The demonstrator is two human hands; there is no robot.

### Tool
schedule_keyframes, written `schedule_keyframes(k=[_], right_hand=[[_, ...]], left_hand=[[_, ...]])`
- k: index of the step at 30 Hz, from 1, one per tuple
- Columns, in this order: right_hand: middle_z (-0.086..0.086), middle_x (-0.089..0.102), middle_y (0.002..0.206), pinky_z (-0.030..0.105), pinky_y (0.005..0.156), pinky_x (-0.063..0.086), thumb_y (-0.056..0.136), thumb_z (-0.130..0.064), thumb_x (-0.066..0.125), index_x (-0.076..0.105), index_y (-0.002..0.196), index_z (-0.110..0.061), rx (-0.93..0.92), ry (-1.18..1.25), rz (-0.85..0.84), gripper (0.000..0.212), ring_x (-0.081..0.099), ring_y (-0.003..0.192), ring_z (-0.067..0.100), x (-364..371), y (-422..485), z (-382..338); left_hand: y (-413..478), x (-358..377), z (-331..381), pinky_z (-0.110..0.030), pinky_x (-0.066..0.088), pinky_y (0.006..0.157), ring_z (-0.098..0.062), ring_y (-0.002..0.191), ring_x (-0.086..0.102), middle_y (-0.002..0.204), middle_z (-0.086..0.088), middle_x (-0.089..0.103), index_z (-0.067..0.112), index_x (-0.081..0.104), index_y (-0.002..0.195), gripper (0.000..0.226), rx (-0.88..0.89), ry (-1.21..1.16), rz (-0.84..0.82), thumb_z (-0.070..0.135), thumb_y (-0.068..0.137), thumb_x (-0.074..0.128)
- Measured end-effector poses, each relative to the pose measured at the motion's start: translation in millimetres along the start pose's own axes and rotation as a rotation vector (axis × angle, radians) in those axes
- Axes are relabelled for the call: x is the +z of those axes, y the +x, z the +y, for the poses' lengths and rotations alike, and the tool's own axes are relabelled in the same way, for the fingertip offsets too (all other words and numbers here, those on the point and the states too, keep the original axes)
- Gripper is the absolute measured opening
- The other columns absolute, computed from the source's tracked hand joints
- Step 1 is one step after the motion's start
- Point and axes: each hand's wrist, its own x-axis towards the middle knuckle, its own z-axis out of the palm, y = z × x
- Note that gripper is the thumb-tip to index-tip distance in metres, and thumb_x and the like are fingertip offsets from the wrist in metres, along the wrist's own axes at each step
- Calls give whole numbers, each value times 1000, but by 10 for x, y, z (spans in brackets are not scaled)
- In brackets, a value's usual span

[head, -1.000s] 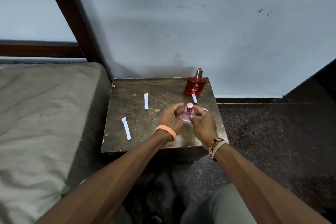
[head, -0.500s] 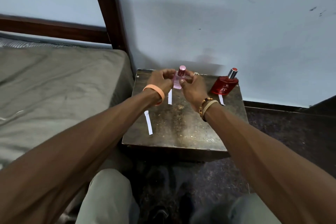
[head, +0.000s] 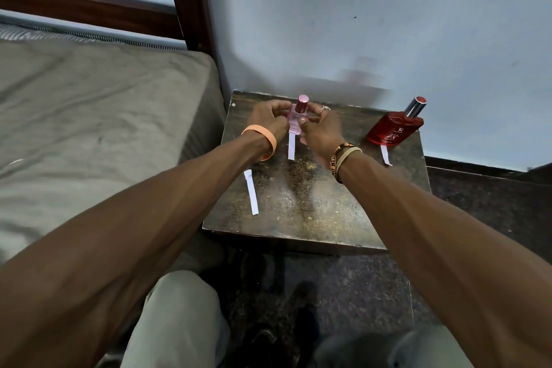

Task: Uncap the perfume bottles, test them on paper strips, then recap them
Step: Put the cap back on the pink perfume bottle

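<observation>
A small pink perfume bottle with a dark pink cap stands near the back of the small dark table. My left hand grips its left side and my right hand grips its right side, fingers curled round the glass. A red perfume bottle with a silver and red cap stands capped at the table's back right. Three white paper strips lie on the table: one just below the pink bottle, one toward the left front, one under the red bottle.
A bed with a grey mattress and a dark wooden frame sits left of the table. A pale wall rises behind it. My knees in light trousers are below, over a dark floor.
Both hands carried the pink bottle from the table's front middle to its back. The view has shifted left and closer to the table.
</observation>
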Motion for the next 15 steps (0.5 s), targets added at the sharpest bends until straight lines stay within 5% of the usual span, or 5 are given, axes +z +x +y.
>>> schedule_keyframes(k=[4, 15], right_hand=[[9, 66, 117, 48, 92, 55, 94, -1, 60, 60, 131, -18, 8, 15, 2, 41, 64, 107, 28, 12, 71, 31], [6, 68, 115, 48, 92, 55, 93, 0, 60, 61, 130, -20, -41, -32, 0, 42, 65, 107, 26, 65, 167, 146]], left_hand=[[57, 29, -35, -37, 57, 85, -23, 94, 68, 106, -10, 71, 5, 66, 115, 43, 10, -3, 15, -13, 78, 54], [137, 64, -175, -41, 59, 82, -21, 91, 70, 99, -8, 73, 8, 70, 109, 40, -7, -40, 56, -9, 74, 60]])
